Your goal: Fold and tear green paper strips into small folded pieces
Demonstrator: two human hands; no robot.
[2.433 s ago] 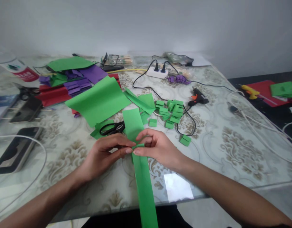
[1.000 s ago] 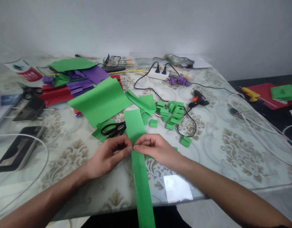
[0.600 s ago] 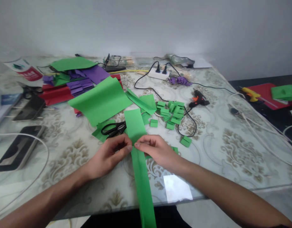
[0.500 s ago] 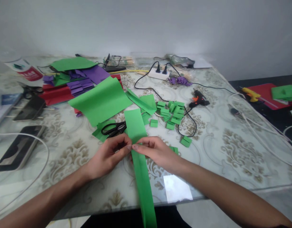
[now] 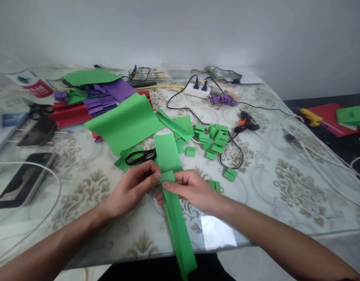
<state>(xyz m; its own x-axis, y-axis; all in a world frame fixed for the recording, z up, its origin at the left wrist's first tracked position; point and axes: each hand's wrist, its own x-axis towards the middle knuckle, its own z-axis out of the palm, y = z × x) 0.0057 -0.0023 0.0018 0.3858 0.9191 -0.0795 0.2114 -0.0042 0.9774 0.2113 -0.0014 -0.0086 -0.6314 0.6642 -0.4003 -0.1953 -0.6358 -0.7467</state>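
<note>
A long green paper strip (image 5: 177, 226) hangs down from my fingers over the table's front edge. My left hand (image 5: 140, 185) pinches the left side of its top end between thumb and fingers. My right hand (image 5: 193, 189) grips it from the right, thumb on top and fingers underneath. Just behind the top end lies a flat green paper piece (image 5: 167, 150); I cannot tell whether the two are joined. Black-handled scissors (image 5: 141, 156) rest beside my left hand, their blades hidden. Small folded green paper pieces (image 5: 213, 138) are heaped beyond my right hand.
Green sheets (image 5: 125, 121) and purple and red paper (image 5: 99, 105) lie at the back left. A black glue gun (image 5: 246, 122) and a white power strip (image 5: 196, 90) trail cables. Two phones (image 5: 24, 179) lie left; a yellow glue gun (image 5: 312, 116) is far right.
The strip's top end now shows above my thumbs. My right fingers have slid under the strip, and its lower end has swung slightly right.
</note>
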